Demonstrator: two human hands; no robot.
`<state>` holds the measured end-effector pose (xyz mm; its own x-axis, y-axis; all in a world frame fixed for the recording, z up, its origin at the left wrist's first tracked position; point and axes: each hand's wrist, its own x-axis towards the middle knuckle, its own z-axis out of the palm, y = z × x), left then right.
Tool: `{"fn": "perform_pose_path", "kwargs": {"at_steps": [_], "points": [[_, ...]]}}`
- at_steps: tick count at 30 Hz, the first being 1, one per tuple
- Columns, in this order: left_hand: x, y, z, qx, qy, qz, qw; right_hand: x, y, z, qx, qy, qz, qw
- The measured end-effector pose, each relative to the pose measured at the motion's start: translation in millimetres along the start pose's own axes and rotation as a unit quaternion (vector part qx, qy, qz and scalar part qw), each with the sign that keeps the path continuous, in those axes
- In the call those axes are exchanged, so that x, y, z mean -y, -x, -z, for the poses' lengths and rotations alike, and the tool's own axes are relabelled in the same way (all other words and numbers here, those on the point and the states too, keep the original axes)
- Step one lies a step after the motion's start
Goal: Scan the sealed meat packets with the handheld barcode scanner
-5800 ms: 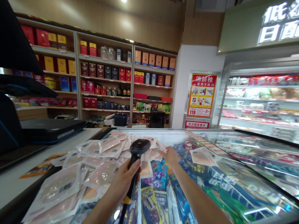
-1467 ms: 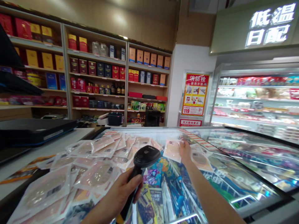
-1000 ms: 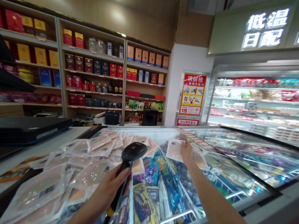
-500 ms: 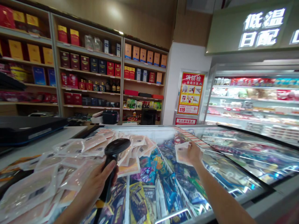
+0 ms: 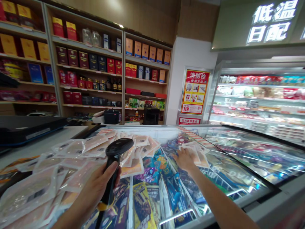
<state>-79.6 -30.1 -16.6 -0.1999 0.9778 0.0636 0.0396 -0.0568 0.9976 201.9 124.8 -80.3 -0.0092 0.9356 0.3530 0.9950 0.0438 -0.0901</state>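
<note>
My left hand (image 5: 105,178) is wrapped round the handle of a black barcode scanner (image 5: 119,148), its head up and facing right. Under and beside it, many flat clear vacuum packs (image 5: 76,146) of pale pinkish food are heaped over the freezer's glass top, some showing a label with a barcode. My right hand (image 5: 186,159) is over the glass to the right, fingers loosely spread. It touches or hovers at the left edge of a few similar packs (image 5: 199,155) lying there; the exact contact is unclear.
Below the glass, the chest freezer (image 5: 202,213) holds wire baskets of colourful wrapped packets (image 5: 143,203). A black flat device (image 5: 30,128) sits on the counter at left. Shelves of boxed goods (image 5: 88,60) stand behind, with a lit chiller (image 5: 259,98) at right.
My right hand has let go of the pack it held and moved left; packs now lie on the glass beside it. My left hand and the scanner have barely moved. The view has shifted slightly.
</note>
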Motion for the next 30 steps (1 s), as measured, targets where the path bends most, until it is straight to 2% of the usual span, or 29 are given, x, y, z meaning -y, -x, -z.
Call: {"fn": "perform_pose_path", "kwargs": {"at_steps": [3,6,8,9,13,17,21,23,25,27,30], "points": [[1,-3,0,0.011,0.012,0.008,1.0,-9,-5,-4,-0.011,-0.009,-0.02,1.0],[0,-1,-2,0.013,0.035,0.003,0.999,-4,-10,-3,-0.054,-0.026,-0.034,0.998],[-2,1,-3,0.021,0.051,0.001,0.998,11,-13,1,-0.082,-0.067,-0.011,0.994],[-2,1,-4,0.006,0.061,-0.005,0.998,22,-15,4,-0.088,-0.099,0.011,0.991],[2,-1,-3,0.006,0.072,-0.005,0.997,76,-23,17,-0.068,-0.24,0.076,0.965],[8,-6,-1,0.025,0.069,-0.018,0.997,117,-33,15,-0.047,-0.29,0.066,0.954],[8,-5,-2,0.028,0.062,-0.025,0.997,136,-42,-2,-0.016,-0.347,-0.004,0.938],[7,-4,-3,0.031,0.053,-0.02,0.998,141,-44,-8,-0.001,-0.4,-0.035,0.916],[6,-3,-4,0.036,0.048,-0.016,0.998,143,-42,-9,0.012,-0.471,-0.056,0.88],[5,-2,-4,0.048,0.049,-0.013,0.998,141,-39,-3,0.024,-0.552,-0.079,0.829],[3,0,-5,0.061,0.051,-0.007,0.997,125,-33,11,0.027,-0.664,-0.113,0.738]]}}
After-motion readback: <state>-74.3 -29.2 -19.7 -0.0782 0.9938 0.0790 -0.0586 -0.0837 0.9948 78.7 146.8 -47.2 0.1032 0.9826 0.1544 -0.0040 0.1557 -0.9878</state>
